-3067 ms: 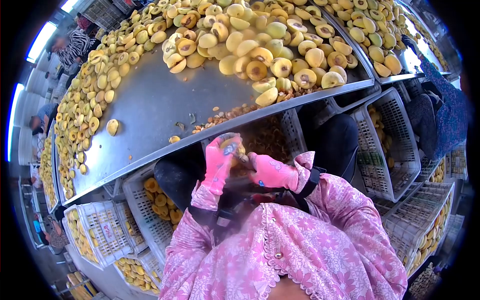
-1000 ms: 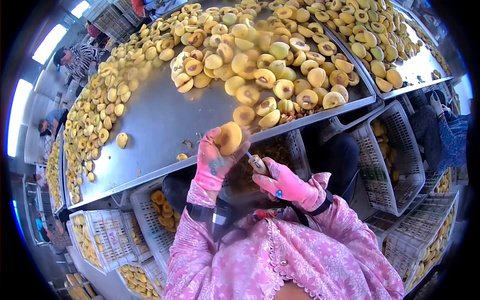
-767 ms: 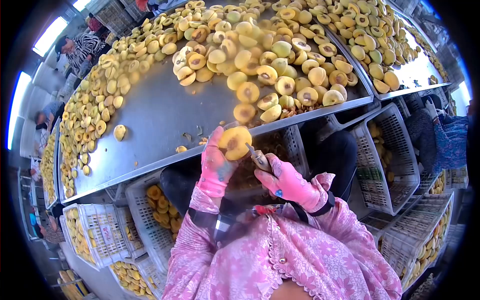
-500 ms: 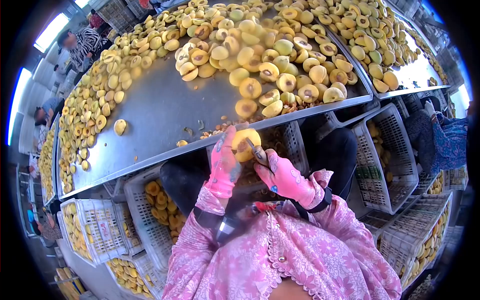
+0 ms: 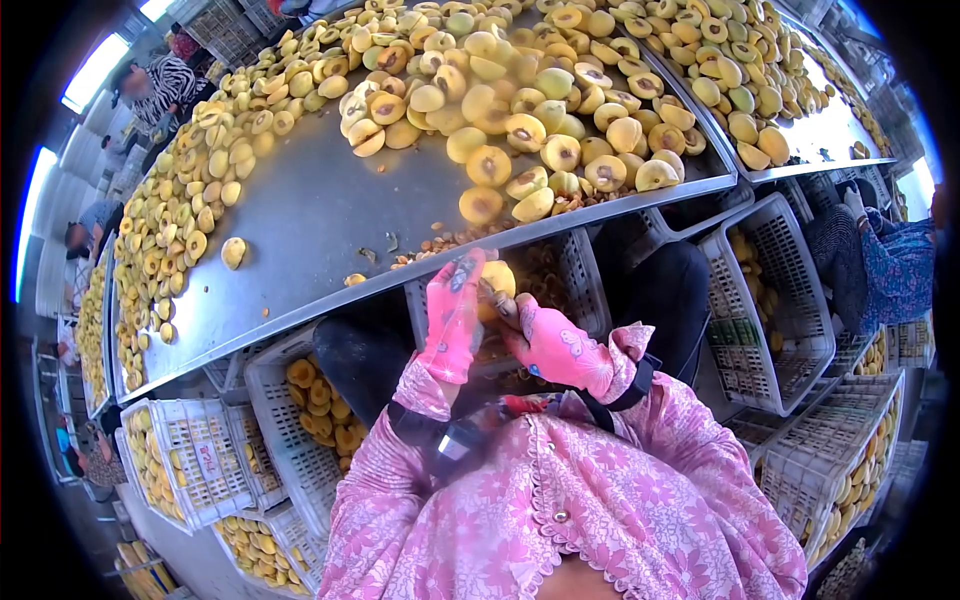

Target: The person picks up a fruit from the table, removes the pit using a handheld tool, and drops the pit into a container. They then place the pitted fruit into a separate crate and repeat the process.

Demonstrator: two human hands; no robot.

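Observation:
In front of my chest, just below the table's edge, my left hand (image 5: 451, 318) in a pink patterned glove is closed on a yellow peach half (image 5: 500, 277). My right hand (image 5: 563, 347), gloved alike, grips a small knife-like pitting tool (image 5: 507, 306). Its tip is at the cut face of the peach half; the exact contact is blurred and partly covered by fingers. Heaps of peach halves (image 5: 487, 166), many with brown centres, lie on the metal table (image 5: 310, 215) beyond my hands.
Brown pit scraps (image 5: 440, 242) lie along the table's raised edge. A crate (image 5: 583, 285) stands between my knees. Crates of peach halves stand to my left (image 5: 285, 420) and right (image 5: 775, 310). People sit at the far left (image 5: 155, 95) and right (image 5: 895, 270).
The peach half has turned in my left hand, and my right hand with the tool has shifted slightly left. The whole view has moved a little.

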